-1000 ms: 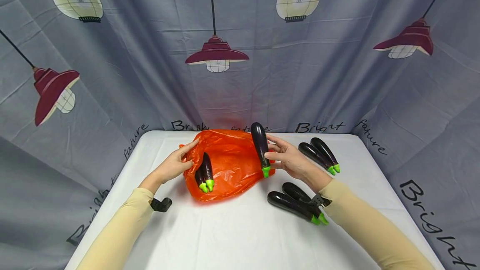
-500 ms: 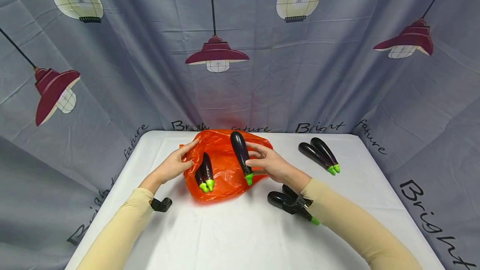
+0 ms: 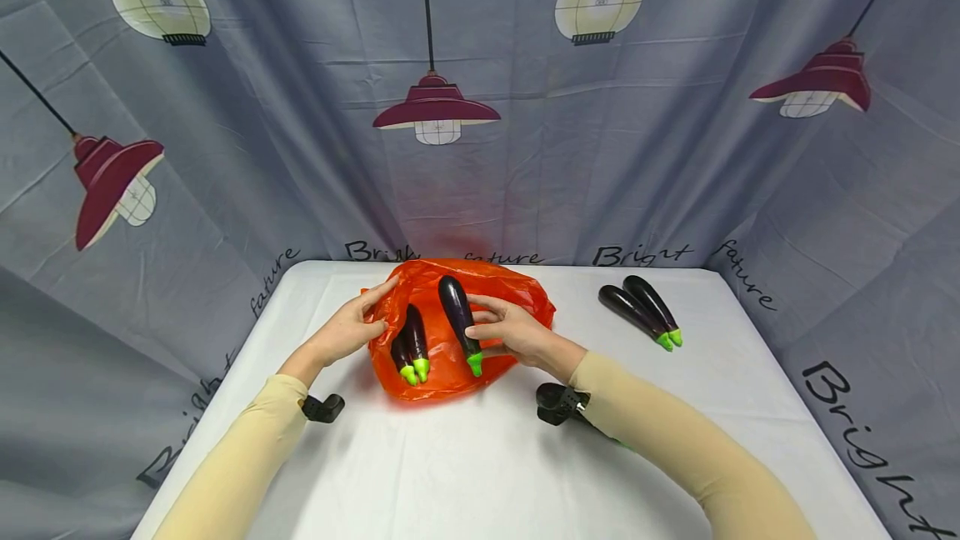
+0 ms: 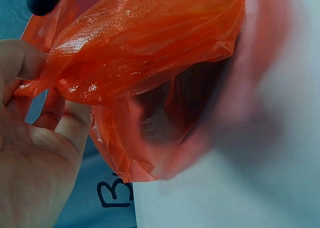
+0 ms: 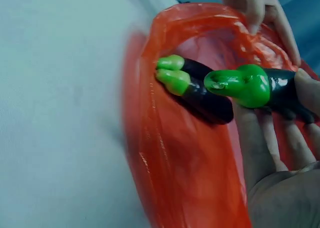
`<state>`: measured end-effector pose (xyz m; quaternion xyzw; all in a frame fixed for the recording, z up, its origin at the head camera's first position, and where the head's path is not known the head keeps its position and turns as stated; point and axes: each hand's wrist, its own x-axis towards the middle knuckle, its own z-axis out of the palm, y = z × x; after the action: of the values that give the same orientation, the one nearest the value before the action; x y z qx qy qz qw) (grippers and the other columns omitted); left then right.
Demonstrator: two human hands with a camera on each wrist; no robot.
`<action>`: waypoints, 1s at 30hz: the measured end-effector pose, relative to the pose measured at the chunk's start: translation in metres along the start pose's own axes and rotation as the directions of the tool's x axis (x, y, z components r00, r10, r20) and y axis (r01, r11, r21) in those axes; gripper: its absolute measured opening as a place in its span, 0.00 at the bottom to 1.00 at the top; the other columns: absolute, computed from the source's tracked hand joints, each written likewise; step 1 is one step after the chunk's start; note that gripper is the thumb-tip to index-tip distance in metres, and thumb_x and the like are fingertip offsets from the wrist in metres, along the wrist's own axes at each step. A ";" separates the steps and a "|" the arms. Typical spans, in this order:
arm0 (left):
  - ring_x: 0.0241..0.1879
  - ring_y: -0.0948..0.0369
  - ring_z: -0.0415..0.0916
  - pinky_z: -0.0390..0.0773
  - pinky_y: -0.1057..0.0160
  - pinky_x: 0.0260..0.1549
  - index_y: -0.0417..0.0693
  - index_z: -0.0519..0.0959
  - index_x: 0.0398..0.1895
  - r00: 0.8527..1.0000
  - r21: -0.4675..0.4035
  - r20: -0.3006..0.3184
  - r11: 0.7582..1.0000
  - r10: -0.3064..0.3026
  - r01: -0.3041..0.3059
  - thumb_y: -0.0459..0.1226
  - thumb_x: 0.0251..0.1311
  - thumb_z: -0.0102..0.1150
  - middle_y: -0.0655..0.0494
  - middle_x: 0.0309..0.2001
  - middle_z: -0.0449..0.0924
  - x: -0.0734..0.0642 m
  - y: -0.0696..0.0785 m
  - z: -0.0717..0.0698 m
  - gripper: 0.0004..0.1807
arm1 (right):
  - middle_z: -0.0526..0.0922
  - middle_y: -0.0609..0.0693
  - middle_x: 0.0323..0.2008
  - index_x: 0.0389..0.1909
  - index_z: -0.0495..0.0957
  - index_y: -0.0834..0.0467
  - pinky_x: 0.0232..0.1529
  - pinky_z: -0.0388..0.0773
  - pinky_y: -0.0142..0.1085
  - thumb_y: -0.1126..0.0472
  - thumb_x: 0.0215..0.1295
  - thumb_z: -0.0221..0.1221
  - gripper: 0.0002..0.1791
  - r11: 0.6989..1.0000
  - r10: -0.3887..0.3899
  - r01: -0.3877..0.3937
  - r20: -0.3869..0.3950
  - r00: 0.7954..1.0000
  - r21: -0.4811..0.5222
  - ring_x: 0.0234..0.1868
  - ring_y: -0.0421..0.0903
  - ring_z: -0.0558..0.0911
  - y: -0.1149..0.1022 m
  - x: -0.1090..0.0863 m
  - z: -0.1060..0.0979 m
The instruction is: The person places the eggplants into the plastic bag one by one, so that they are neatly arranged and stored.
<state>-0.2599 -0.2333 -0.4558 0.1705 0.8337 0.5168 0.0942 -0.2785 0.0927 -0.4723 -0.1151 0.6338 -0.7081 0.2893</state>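
An orange-red plastic bag (image 3: 495,277) lies on the white table with its mouth spread. My left hand (image 3: 347,335) grips the bag's left rim; in the left wrist view the thin plastic (image 4: 150,38) passes between thumb and fingers. Over the bag's mouth, my right hand (image 3: 521,333) holds an eggplant (image 3: 456,307) between thumb and fingers, its green stem end (image 5: 245,85) tilted toward the near side. Inside the bag's left part, two eggplants (image 3: 416,340) lie side by side, green ends toward me.
Two eggplants (image 3: 641,307) lie together at the back right of the table (image 3: 420,482). Under my right wrist another dark eggplant (image 3: 551,394) shows, largely covered by the sleeve and wrist camera. A printed grey curtain (image 3: 480,190) hangs behind the table.
My right hand has carried its eggplant leftward and slightly nearer, from the bag's right rim to over its middle. The left hand has stayed on the rim.
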 end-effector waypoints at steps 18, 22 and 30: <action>0.68 0.52 0.63 0.70 0.64 0.58 0.65 0.57 0.82 1.000 0.012 -0.006 1.000 0.018 -0.018 0.26 0.64 0.56 0.51 0.80 0.53 0.000 0.000 0.000 0.45 | 0.83 0.57 0.56 0.75 0.69 0.51 0.47 0.83 0.51 0.64 0.63 0.70 0.39 0.994 0.111 -0.113 -0.131 0.985 -0.012 0.44 0.52 0.86 0.028 0.045 0.025; 0.67 0.52 0.64 0.70 0.67 0.56 0.67 0.57 0.82 1.000 0.011 -0.001 1.000 0.014 -0.014 0.26 0.64 0.56 0.50 0.79 0.53 0.000 0.000 0.000 0.45 | 0.84 0.56 0.54 0.75 0.69 0.52 0.45 0.84 0.49 0.63 0.63 0.71 0.39 0.991 0.133 -0.137 -0.166 0.977 -0.009 0.42 0.52 0.87 0.033 0.052 0.031; 0.63 0.51 0.65 0.70 0.59 0.54 0.70 0.57 0.81 1.000 0.045 -0.016 0.999 0.000 0.001 0.27 0.64 0.56 0.51 0.79 0.54 0.000 0.001 0.000 0.45 | 0.79 0.61 0.60 0.75 0.67 0.55 0.44 0.84 0.49 0.66 0.64 0.69 0.39 0.991 0.133 -0.129 -0.228 0.965 0.032 0.46 0.53 0.86 0.038 0.065 0.038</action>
<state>-0.2599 -0.2333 -0.4552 0.1683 0.8458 0.4993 0.0837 -0.3005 0.0241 -0.5152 0.0120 0.6632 -0.7013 0.2611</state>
